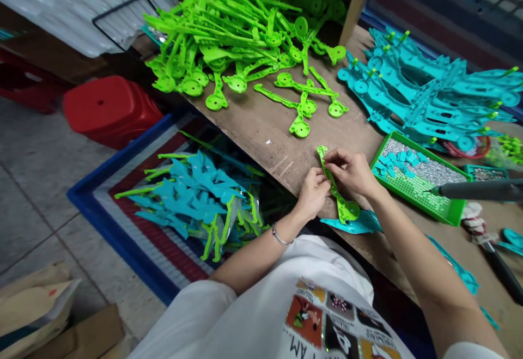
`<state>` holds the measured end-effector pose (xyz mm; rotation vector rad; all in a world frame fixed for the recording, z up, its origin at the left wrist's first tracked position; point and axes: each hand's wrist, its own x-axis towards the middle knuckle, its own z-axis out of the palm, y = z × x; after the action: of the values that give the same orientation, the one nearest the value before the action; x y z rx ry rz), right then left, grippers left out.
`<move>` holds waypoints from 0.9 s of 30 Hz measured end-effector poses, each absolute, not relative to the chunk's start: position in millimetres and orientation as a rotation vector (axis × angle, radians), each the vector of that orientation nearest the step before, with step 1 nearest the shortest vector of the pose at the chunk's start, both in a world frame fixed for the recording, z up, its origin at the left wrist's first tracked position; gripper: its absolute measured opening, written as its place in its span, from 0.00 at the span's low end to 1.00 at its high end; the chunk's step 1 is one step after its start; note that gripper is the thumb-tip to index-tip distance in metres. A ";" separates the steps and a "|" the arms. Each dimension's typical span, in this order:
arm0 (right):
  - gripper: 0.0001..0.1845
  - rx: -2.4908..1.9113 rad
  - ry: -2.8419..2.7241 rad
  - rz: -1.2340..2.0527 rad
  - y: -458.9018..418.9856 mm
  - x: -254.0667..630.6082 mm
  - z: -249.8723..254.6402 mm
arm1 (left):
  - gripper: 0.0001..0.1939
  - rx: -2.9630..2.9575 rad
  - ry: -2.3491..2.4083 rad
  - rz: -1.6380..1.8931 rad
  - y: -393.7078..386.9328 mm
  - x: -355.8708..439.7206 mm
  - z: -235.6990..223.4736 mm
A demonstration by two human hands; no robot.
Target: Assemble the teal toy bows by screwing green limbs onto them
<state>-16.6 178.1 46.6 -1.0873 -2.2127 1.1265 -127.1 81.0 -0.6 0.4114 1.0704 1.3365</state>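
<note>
A long lime-green plastic arm with a round end (347, 211) lies near the table's front edge, its wide end over a turquoise plastic part (363, 224). My left hand (314, 192) is closed around the middle of the green arm from the left. From the right, my right hand (352, 172) has its fingertips pinched together against the same arm, a little higher up. Whatever sits between those fingertips is too small or hidden to tell. A green tray (460, 214) beside my right hand contains small turquoise pieces (398, 162) and many tiny silvery metal parts (439, 172).
Lime-green arms (229, 26) are heaped at the back. Turquoise parts (425, 86) are stacked back right. A dark rod-shaped tool (478, 189) juts over the tray. Left below the table stand a blue-rimmed crate (118, 250) of joined parts and a red stool (110, 105).
</note>
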 end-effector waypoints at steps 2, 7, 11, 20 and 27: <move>0.10 -1.082 -2.193 1.133 176.8 -18.2 44.7 | 0.13 0.417 1.075 1.336 80.8 -127.0 -1.6; 0.11 -1.112 -2.261 0.983 172.9 -21.9 46.6 | 0.14 0.443 1.098 1.329 80.2 -127.1 -7.2; 0.15 -1.106 -2.289 0.947 171.0 -20.6 49.7 | 0.15 0.462 1.146 1.321 79.8 -127.9 -11.5; 0.17 -1.121 -2.336 0.863 167.0 -23.5 50.2 | 0.23 0.476 1.076 1.349 79.7 -128.1 -8.2; 0.20 -1.242 -2.321 0.773 162.7 -25.0 49.0 | 0.22 0.504 1.102 1.388 79.4 -127.1 -10.5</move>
<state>-25.0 162.7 49.0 -1.2425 -2.3210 0.7729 -127.1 79.4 -10.5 0.5037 1.1021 1.3879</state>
